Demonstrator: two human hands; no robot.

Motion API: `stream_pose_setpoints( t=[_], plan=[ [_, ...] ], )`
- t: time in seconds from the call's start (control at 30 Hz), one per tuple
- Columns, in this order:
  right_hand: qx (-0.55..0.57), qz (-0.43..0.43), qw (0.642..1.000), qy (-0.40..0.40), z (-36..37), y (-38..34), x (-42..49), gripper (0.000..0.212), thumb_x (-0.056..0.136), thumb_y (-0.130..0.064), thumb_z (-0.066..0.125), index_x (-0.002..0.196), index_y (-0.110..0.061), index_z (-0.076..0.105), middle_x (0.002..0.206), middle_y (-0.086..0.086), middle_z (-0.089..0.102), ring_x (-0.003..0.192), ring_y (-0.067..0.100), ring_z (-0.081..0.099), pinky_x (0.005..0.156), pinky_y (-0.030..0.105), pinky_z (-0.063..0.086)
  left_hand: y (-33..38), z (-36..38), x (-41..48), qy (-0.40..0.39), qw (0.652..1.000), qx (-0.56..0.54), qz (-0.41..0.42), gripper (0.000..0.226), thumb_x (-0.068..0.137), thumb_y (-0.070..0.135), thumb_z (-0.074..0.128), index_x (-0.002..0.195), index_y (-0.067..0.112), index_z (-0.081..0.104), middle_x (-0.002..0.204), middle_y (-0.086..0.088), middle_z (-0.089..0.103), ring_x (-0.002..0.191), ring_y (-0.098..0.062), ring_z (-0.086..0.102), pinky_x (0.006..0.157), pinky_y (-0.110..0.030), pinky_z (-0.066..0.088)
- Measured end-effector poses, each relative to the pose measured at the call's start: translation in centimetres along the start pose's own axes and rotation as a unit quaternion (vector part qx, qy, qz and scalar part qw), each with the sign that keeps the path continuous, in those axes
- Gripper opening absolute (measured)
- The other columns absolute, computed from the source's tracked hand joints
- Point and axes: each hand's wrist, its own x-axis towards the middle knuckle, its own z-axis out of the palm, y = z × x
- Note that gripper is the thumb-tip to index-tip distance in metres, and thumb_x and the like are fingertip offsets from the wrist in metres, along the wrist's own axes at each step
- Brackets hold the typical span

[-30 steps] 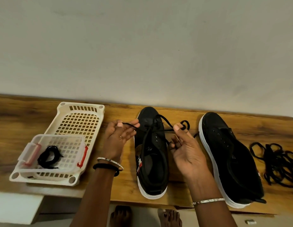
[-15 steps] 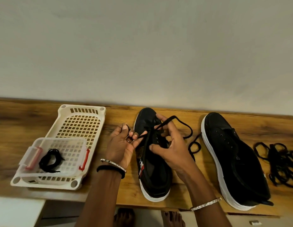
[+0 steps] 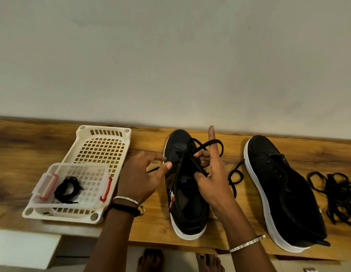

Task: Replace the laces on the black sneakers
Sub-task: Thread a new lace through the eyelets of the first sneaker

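Okay, nearest first: bare feet (image 3: 151, 260) on the floor (image 3: 180, 261), below the front edge of the worktop (image 3: 151, 228). Both forearms come up over that edge, with a silver bangle (image 3: 247, 243) on each wrist and a black band (image 3: 127, 208) on the left one.

The left hand (image 3: 139, 179) sits just left of the sneaker (image 3: 187, 209). Its thumb and forefinger are pinched on one end of the lace (image 3: 208, 145), the other fingers loosely spread.

The right hand (image 3: 212, 181) is over the sneaker's opening. Forefinger points straight up with a lace loop hooked round it. The other fingers are curled onto the lace near the eyelets, thumb down on a strand by the tongue.

The sneaker stands sole-down mid-worktop, toe toward the wall (image 3: 170, 55). The lace crosses at the front eyelets. Slack lace trails right and lies coiled on the worktop between the two shoes.

The second sneaker (image 3: 284, 193) is to the right, sole-down, toe away, eyelets showing as open holes. Just right of it is a lace pile (image 3: 339, 195), running off frame.

On the left, a clear box (image 3: 86, 173) with red clips sits in the near end of a cream basket (image 3: 104, 146). It holds a black lace bundle (image 3: 66, 189).
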Motion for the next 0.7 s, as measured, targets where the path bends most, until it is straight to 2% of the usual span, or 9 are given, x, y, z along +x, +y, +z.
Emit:
stream_pose_setpoints(
  t=[0.1,0.2,0.3,0.37,0.4,0.43,0.5,0.6,0.7],
  plan=[
    [0.005,0.008,1.0,0.016,0.1,0.2,0.0,0.117,0.084,0.012,0.059,0.142,-0.075,0.006,0.113,-0.011,0.052,0.113,0.024,0.049,0.096,0.054,0.052,-1.0,-0.1,-0.5,-0.034,0.997,0.07,0.001,0.026,0.088,0.055,0.056,0.073,0.034,0.06,0.08,0.009,0.054,0.071,-0.006,0.051,0.06,-0.02,0.034],
    [0.0,0.009,1.0,0.025,0.3,0.4,0.0,0.114,0.083,0.009,0.06,0.141,-0.075,0.01,0.114,-0.011,0.052,0.115,0.026,0.05,0.096,0.054,0.052,0.0,-0.9,-0.1,-0.003,0.983,-0.154,-0.1,0.037,0.085,0.06,0.05,0.063,0.03,0.056,0.083,0.002,0.057,0.074,-0.009,0.053,0.068,-0.028,0.037],
    [-0.01,0.001,1.0,0.029,0.3,0.7,-0.1,0.108,0.083,0.004,0.062,0.142,-0.074,0.015,0.114,-0.009,0.052,0.115,0.028,0.052,0.095,0.056,0.052,1.4,-1.8,0.5,0.045,0.836,-0.505,-0.207,0.032,0.095,0.044,0.054,0.068,0.028,0.057,0.093,-0.003,0.068,0.1,-0.016,0.066,0.088,-0.04,0.047],
    [-0.011,-0.002,0.999,0.032,0.3,0.8,0.0,0.107,0.084,0.004,0.062,0.141,-0.074,0.017,0.113,-0.005,0.052,0.114,0.028,0.053,0.093,0.055,0.053,2.1,-2.3,0.6,0.069,0.701,-0.668,-0.24,0.033,0.102,0.033,0.046,0.072,0.021,0.051,0.066,-0.001,0.054,0.072,-0.017,0.066,0.081,-0.038,0.054],
    [-0.01,-0.003,0.999,0.034,0.3,0.8,0.0,0.107,0.084,0.005,0.063,0.14,-0.074,0.018,0.113,-0.002,0.052,0.114,0.028,0.054,0.092,0.054,0.054,2.3,-2.6,0.6,0.075,0.677,-0.686,-0.253,0.036,0.103,0.033,0.044,0.069,0.021,0.046,0.056,0.003,0.044,0.054,-0.012,0.054,0.068,-0.033,0.055],
    [-0.009,-0.004,0.999,0.037,0.2,0.8,0.1,0.107,0.084,0.005,0.063,0.14,-0.075,0.018,0.112,0.0,0.052,0.113,0.029,0.054,0.092,0.054,0.054,2.2,-2.7,0.7,0.083,0.692,-0.666,-0.268,0.038,0.103,0.035,0.045,0.067,0.021,0.041,0.051,0.005,0.035,0.044,-0.009,0.039,0.053,-0.028,0.05],
    [-0.009,-0.008,0.999,0.04,0.2,0.7,0.1,0.107,0.085,0.005,0.064,0.14,-0.075,0.019,0.111,0.002,0.052,0.109,0.028,0.055,0.09,0.052,0.055,1.8,-2.5,0.7,0.081,0.795,-0.535,-0.274,0.039,0.1,0.038,0.053,0.067,0.022,0.039,0.05,0.006,0.029,0.041,-0.009,0.026,0.042,-0.023,0.031],
    [-0.011,-0.014,0.999,0.047,0.0,0.6,0.2,0.108,0.084,0.006,0.064,0.143,-0.072,0.017,0.109,0.003,0.052,0.097,0.025,0.058,0.082,0.048,0.059,1.3,-1.9,0.5,0.006,0.962,-0.223,-0.156,0.017,0.086,0.041,0.074,0.088,0.03,0.061,0.069,0.012,0.056,0.056,-0.003,0.05,0.054,-0.018,0.043],
    [-0.027,-0.018,0.998,0.053,0.0,0.7,0.4,0.113,0.082,0.007,0.066,0.144,-0.071,0.011,0.107,0.004,0.054,0.088,0.026,0.059,0.076,0.046,0.059,1.0,-0.7,-0.2,-0.089,0.996,-0.006,-0.027,0.02,0.085,0.042,0.073,0.104,0.035,0.07,0.089,0.021,0.064,0.078,0.003,0.059,0.067,-0.015,0.048]
  ],
)
